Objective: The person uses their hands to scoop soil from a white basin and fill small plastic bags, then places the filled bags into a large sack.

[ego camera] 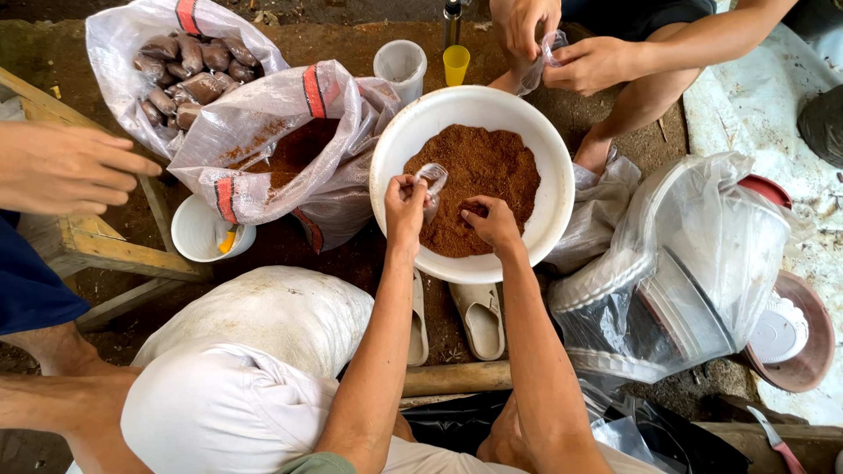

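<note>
Head view shows the left hand (406, 200) pinching a small clear bag (432, 183) open over the white bowl (527, 123) while the right hand (492, 221) scoops brown powder (479, 171), bag barely filled, filled packets (189, 75) at ten o'clock, another person's hands (562, 44) at twelve.

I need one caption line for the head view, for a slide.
Two hands, left hand and right hand, hold a small clear bag over brown powder in a white bowl.
</note>
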